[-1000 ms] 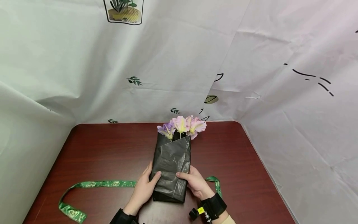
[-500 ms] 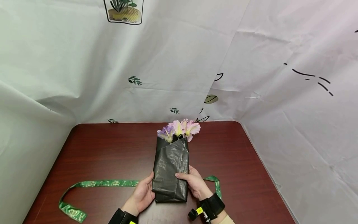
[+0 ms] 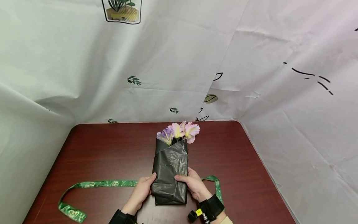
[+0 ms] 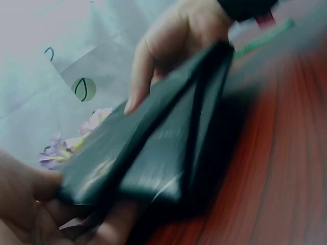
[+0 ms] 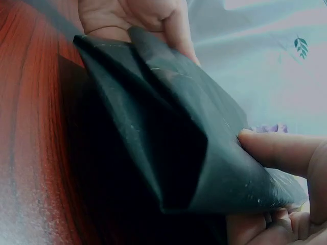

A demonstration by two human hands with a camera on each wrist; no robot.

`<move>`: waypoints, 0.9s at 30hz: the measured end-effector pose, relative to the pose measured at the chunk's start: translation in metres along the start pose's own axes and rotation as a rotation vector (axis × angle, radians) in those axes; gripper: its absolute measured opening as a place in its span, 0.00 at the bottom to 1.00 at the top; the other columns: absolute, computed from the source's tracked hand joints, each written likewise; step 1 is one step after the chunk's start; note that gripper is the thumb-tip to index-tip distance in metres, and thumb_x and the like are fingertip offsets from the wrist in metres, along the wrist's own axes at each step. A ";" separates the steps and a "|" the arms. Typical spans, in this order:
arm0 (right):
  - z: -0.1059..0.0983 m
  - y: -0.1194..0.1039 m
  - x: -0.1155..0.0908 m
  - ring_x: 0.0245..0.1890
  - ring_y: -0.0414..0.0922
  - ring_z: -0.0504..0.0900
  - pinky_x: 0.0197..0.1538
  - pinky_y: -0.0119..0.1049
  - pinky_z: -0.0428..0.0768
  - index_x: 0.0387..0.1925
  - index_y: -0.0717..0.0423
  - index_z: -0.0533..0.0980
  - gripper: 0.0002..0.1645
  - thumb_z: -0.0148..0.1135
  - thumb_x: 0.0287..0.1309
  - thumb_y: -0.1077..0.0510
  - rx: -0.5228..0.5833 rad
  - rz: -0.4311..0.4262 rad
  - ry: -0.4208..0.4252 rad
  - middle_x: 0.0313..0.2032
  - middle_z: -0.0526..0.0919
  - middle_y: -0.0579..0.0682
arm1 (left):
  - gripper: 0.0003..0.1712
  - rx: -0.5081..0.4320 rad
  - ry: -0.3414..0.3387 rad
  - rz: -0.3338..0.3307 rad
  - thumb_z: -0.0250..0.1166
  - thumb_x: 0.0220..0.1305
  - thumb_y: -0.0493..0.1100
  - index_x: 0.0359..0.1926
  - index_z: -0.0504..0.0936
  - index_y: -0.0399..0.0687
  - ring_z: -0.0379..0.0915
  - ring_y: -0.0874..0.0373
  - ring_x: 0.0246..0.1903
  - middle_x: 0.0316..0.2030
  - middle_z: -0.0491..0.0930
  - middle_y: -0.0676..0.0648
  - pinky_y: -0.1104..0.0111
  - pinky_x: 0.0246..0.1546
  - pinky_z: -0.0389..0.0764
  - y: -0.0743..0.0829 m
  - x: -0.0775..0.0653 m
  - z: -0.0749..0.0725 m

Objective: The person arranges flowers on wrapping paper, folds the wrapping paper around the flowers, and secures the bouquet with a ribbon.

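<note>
A bundle of pink, yellow and purple flowers (image 3: 179, 131) stands out of the top of a black paper wrapper (image 3: 169, 169) in the head view. My left hand (image 3: 142, 190) pinches the wrapper's left edge, thumb in front and fingers underneath. On the opposite edge my right hand (image 3: 195, 186) grips it, its thumb lying across the front and most fingers hidden behind. The right wrist view shows the wrapper's folded lower end (image 5: 168, 153) gaping. Seen from the left wrist, the wrapper (image 4: 138, 153) is tilted and somewhat blurred.
A green patterned ribbon (image 3: 100, 184) lies across the dark red wooden table (image 3: 112, 149), passing behind the wrapper and curling at both sides. White printed cloth (image 3: 156, 62) hangs at the table's back and sides.
The wrapped flowers have come down a little and shifted slightly left. My left thumb has slid off the front to the left edge and now pinches there. The right hand keeps its grip.
</note>
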State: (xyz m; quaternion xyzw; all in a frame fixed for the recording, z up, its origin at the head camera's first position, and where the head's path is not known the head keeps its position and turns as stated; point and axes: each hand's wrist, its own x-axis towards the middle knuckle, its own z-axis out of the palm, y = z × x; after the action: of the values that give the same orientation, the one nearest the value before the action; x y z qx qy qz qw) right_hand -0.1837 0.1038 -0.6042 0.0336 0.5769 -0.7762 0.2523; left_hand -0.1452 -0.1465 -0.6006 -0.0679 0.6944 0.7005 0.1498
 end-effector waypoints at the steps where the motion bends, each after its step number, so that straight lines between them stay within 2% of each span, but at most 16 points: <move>1: 0.000 0.000 0.000 0.53 0.48 0.90 0.57 0.42 0.88 0.81 0.66 0.64 0.44 0.74 0.71 0.63 -0.003 -0.001 0.003 0.61 0.86 0.56 | 0.29 0.073 0.041 0.027 0.60 0.87 0.56 0.38 0.91 0.36 0.79 0.63 0.22 0.21 0.84 0.52 0.69 0.30 0.80 0.001 0.000 -0.001; 3: 0.000 0.001 0.001 0.54 0.48 0.90 0.58 0.42 0.88 0.81 0.66 0.65 0.44 0.74 0.71 0.63 -0.010 -0.002 0.008 0.62 0.86 0.56 | 0.26 0.195 0.109 0.062 0.67 0.83 0.54 0.32 0.91 0.40 0.75 0.62 0.15 0.15 0.79 0.52 0.68 0.21 0.78 0.003 0.000 -0.002; 4: 0.000 0.002 0.001 0.55 0.48 0.90 0.58 0.41 0.88 0.80 0.66 0.65 0.43 0.74 0.71 0.63 -0.013 -0.003 0.011 0.62 0.86 0.56 | 0.23 0.251 0.140 0.072 0.70 0.81 0.53 0.33 0.90 0.40 0.72 0.62 0.12 0.14 0.76 0.51 0.68 0.18 0.76 0.004 0.001 -0.002; 6: 0.001 0.003 0.002 0.55 0.48 0.89 0.59 0.41 0.87 0.79 0.67 0.66 0.42 0.74 0.71 0.63 -0.018 0.000 0.015 0.62 0.86 0.55 | 0.19 0.337 0.197 0.090 0.74 0.77 0.51 0.43 0.90 0.37 0.72 0.60 0.10 0.17 0.77 0.50 0.67 0.15 0.75 0.006 0.001 -0.002; 8: 0.002 0.004 0.002 0.56 0.48 0.89 0.59 0.40 0.87 0.79 0.67 0.66 0.42 0.74 0.71 0.63 -0.022 0.001 0.015 0.62 0.86 0.54 | 0.24 0.436 0.244 0.117 0.77 0.75 0.49 0.56 0.87 0.33 0.73 0.59 0.14 0.24 0.80 0.50 0.67 0.19 0.75 0.007 0.002 -0.002; 10: 0.002 0.004 0.002 0.56 0.48 0.89 0.60 0.40 0.87 0.80 0.67 0.65 0.43 0.74 0.71 0.63 -0.023 0.002 0.013 0.62 0.86 0.54 | 0.30 0.545 0.293 0.162 0.78 0.73 0.47 0.66 0.83 0.32 0.76 0.58 0.22 0.32 0.83 0.49 0.66 0.26 0.76 0.008 0.002 0.000; 12: 0.003 0.004 0.002 0.57 0.47 0.89 0.60 0.40 0.87 0.81 0.67 0.64 0.43 0.73 0.72 0.63 -0.027 0.002 0.009 0.63 0.86 0.55 | 0.32 0.635 0.328 0.198 0.78 0.73 0.46 0.69 0.83 0.33 0.76 0.59 0.29 0.39 0.85 0.49 0.66 0.31 0.74 0.009 0.002 0.002; 14: 0.004 0.003 0.001 0.57 0.47 0.89 0.60 0.40 0.87 0.81 0.67 0.64 0.44 0.73 0.72 0.63 -0.027 0.003 0.008 0.63 0.86 0.55 | 0.30 0.656 0.336 0.225 0.77 0.74 0.43 0.70 0.84 0.33 0.80 0.60 0.34 0.44 0.88 0.47 0.66 0.33 0.75 0.010 0.002 0.005; 16: 0.004 0.003 0.002 0.56 0.47 0.89 0.60 0.40 0.87 0.81 0.67 0.63 0.44 0.73 0.73 0.64 -0.029 0.002 0.007 0.63 0.86 0.55 | 0.28 0.609 0.322 0.237 0.75 0.76 0.42 0.70 0.84 0.33 0.82 0.58 0.34 0.45 0.90 0.45 0.66 0.31 0.74 0.011 0.002 0.007; 18: 0.005 0.002 0.002 0.54 0.47 0.90 0.58 0.40 0.87 0.81 0.67 0.63 0.43 0.73 0.72 0.64 -0.030 0.002 0.012 0.62 0.86 0.55 | 0.27 0.503 0.296 0.221 0.71 0.80 0.42 0.71 0.82 0.30 0.88 0.53 0.39 0.49 0.91 0.39 0.65 0.34 0.81 0.011 0.003 0.007; 20: 0.006 0.002 0.002 0.53 0.47 0.90 0.57 0.40 0.88 0.81 0.67 0.64 0.43 0.73 0.72 0.64 -0.030 0.001 0.016 0.61 0.87 0.55 | 0.27 0.365 0.281 0.186 0.69 0.82 0.43 0.71 0.81 0.27 0.91 0.47 0.48 0.54 0.90 0.33 0.64 0.40 0.87 0.010 0.003 0.007; 23: 0.006 0.003 0.002 0.52 0.47 0.91 0.56 0.40 0.88 0.80 0.67 0.65 0.42 0.73 0.71 0.65 -0.026 0.002 0.019 0.59 0.87 0.55 | 0.28 0.079 0.236 0.092 0.65 0.85 0.42 0.72 0.78 0.23 0.89 0.44 0.56 0.61 0.86 0.28 0.62 0.48 0.91 0.008 0.005 0.007; 25: 0.006 0.004 0.002 0.51 0.46 0.91 0.56 0.40 0.88 0.79 0.68 0.66 0.41 0.73 0.71 0.65 -0.022 -0.001 0.023 0.58 0.88 0.54 | 0.29 -0.103 0.206 0.028 0.62 0.87 0.41 0.73 0.74 0.19 0.89 0.47 0.56 0.62 0.85 0.28 0.64 0.49 0.90 0.006 0.007 0.007; 27: 0.006 0.005 0.002 0.50 0.46 0.91 0.55 0.39 0.88 0.78 0.68 0.67 0.40 0.73 0.70 0.66 -0.024 -0.007 0.031 0.57 0.88 0.54 | 0.29 -0.235 0.171 -0.018 0.59 0.88 0.39 0.74 0.71 0.17 0.90 0.51 0.52 0.60 0.86 0.28 0.64 0.47 0.91 0.004 0.009 0.007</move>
State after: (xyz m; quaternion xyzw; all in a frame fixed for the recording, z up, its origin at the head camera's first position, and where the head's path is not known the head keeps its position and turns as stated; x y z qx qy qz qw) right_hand -0.1818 0.0962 -0.6076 0.0406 0.5899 -0.7695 0.2413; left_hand -0.1542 -0.1389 -0.5997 -0.1505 0.6171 0.7674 0.0874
